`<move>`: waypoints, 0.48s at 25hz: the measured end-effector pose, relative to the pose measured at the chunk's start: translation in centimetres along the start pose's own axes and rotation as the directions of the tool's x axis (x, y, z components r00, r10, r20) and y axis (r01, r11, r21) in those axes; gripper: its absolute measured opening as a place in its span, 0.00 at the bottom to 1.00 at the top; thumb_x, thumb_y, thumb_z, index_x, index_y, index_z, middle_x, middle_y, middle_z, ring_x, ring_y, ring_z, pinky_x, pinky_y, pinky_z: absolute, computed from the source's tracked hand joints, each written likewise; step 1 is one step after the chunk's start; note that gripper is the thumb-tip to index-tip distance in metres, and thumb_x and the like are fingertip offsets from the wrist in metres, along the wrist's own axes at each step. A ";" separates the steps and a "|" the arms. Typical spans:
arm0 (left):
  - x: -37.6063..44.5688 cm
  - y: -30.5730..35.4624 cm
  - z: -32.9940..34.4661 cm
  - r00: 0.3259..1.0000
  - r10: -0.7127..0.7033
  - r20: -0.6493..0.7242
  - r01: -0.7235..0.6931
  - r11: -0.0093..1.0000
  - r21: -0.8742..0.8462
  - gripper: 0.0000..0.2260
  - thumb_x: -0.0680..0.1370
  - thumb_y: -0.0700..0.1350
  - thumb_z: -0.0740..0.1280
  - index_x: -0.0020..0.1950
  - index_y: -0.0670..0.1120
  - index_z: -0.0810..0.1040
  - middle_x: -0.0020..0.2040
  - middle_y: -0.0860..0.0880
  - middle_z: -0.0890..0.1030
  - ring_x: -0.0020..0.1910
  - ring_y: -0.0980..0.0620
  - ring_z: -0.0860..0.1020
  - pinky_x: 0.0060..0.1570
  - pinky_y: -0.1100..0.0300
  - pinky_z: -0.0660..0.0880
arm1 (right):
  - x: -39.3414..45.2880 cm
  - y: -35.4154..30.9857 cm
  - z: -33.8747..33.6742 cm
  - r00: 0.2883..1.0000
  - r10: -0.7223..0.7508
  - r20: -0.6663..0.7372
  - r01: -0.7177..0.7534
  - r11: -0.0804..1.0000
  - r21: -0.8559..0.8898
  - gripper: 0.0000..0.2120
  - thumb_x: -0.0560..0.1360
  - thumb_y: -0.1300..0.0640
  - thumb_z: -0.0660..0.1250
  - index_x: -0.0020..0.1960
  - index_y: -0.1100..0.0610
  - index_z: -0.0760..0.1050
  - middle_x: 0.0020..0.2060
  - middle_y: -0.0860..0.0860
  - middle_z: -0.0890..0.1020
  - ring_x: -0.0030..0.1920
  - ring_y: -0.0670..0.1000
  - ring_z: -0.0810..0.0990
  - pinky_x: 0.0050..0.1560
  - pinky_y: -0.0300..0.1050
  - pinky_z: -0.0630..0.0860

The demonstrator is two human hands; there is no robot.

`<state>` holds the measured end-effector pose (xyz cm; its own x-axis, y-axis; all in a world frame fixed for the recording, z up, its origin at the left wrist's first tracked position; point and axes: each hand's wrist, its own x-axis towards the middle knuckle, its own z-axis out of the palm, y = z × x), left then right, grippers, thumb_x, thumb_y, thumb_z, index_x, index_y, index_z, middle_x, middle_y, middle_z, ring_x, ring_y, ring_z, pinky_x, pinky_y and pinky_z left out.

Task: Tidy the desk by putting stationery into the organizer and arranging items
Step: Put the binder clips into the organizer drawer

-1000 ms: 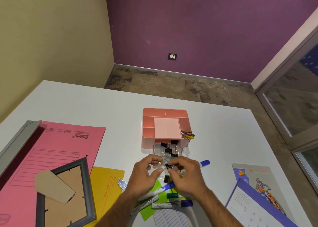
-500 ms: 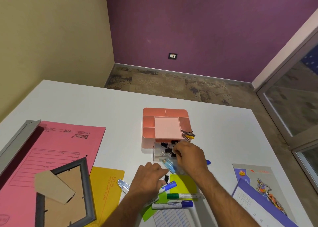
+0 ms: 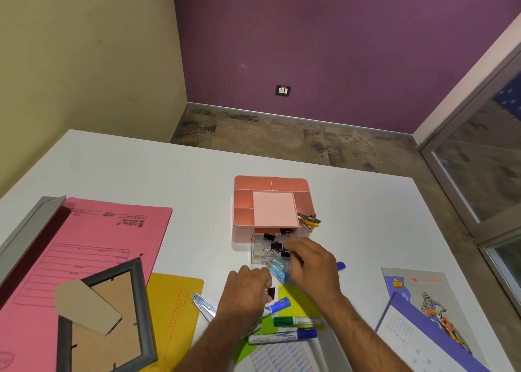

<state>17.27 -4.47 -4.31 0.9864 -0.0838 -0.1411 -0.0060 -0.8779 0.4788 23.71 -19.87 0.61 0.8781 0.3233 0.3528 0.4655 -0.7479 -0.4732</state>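
Observation:
A pink organizer (image 3: 272, 202) stands mid-desk with its clear drawer (image 3: 258, 254) pulled out towards me, holding several black binder clips (image 3: 270, 239). My right hand (image 3: 310, 261) hovers over the drawer's right side, fingertips bunched on a binder clip (image 3: 286, 236). My left hand (image 3: 245, 295) rests nearer to me and pinches another black binder clip (image 3: 271, 291) on the desk. Below the hands lie a blue marker (image 3: 277, 305), a green marker (image 3: 298, 321) and a second blue marker (image 3: 282, 336) on lime paper (image 3: 298, 298).
Yellow and grey tools (image 3: 310, 220) stick out of the organizer's right side. A pink folder (image 3: 84, 244), yellow folder (image 3: 174, 309) and grey photo frame (image 3: 107, 315) fill the left. A calendar (image 3: 423, 329) lies right. A clear pouch (image 3: 277, 271) and a silver tool (image 3: 204, 305) sit near the hands.
My hands have parted: the right went forward to the open drawer and stays there. The left drew back and now grips a loose black clip on the desk.

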 end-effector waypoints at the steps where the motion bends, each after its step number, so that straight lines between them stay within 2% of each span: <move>1: 0.0 0.1 -0.1 1.000 0.006 -0.003 -0.006 1.000 -0.017 0.05 0.76 0.49 0.65 0.49 0.52 0.72 0.48 0.53 0.80 0.50 0.49 0.72 0.47 0.55 0.63 | -0.6 -0.1 0.1 1.000 -0.004 -0.013 0.004 0.999 0.045 0.10 0.70 0.61 0.66 0.47 0.55 0.84 0.44 0.48 0.86 0.43 0.48 0.84 0.44 0.43 0.82; 3: -0.3 0.1 -0.1 0.999 0.021 -0.042 -0.026 0.993 -0.113 0.03 0.75 0.47 0.66 0.46 0.52 0.72 0.43 0.53 0.80 0.44 0.50 0.72 0.43 0.56 0.63 | -1.9 -0.2 0.4 1.000 -0.019 0.005 0.018 0.990 0.138 0.09 0.71 0.58 0.66 0.47 0.55 0.83 0.44 0.47 0.85 0.45 0.45 0.83 0.45 0.43 0.81; 5: -0.4 0.0 -0.2 0.995 -0.008 -0.095 -0.023 0.946 -0.323 0.06 0.73 0.47 0.68 0.42 0.55 0.72 0.37 0.56 0.77 0.40 0.53 0.71 0.39 0.59 0.61 | -3.1 -0.1 0.5 0.996 -0.024 0.087 0.004 0.976 0.218 0.09 0.71 0.55 0.69 0.50 0.52 0.83 0.46 0.44 0.84 0.46 0.42 0.81 0.46 0.43 0.80; 8: -0.4 0.0 -0.5 0.984 -0.089 -0.152 -0.007 0.841 -0.541 0.11 0.72 0.46 0.70 0.40 0.62 0.72 0.38 0.57 0.77 0.42 0.57 0.74 0.40 0.60 0.68 | -4.3 0.0 0.4 0.977 0.009 0.215 -0.063 0.968 0.243 0.13 0.69 0.53 0.71 0.53 0.45 0.80 0.46 0.37 0.82 0.45 0.39 0.79 0.45 0.40 0.79; 10: -0.4 0.1 -0.8 0.978 -0.115 -0.176 -0.015 0.797 -0.604 0.14 0.72 0.43 0.71 0.39 0.64 0.74 0.38 0.58 0.78 0.43 0.57 0.75 0.43 0.62 0.71 | -4.4 -0.1 0.5 0.974 0.046 0.221 -0.106 0.957 0.269 0.13 0.68 0.54 0.70 0.52 0.45 0.79 0.45 0.36 0.82 0.43 0.39 0.80 0.43 0.41 0.79; 12: -0.6 -0.2 -1.0 0.976 -0.110 -0.189 -0.034 0.776 -0.629 0.13 0.71 0.44 0.73 0.41 0.63 0.75 0.40 0.59 0.78 0.45 0.57 0.76 0.44 0.64 0.72 | -4.2 -0.2 0.6 0.975 0.056 0.213 -0.120 0.946 0.300 0.11 0.69 0.53 0.69 0.51 0.45 0.80 0.43 0.35 0.81 0.41 0.41 0.80 0.40 0.41 0.79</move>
<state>16.82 -3.76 -3.41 0.9942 0.1039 -0.0268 0.0647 -0.3821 0.9218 19.98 -20.72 -1.20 0.9064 0.3967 0.1453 0.3680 -0.5725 -0.7327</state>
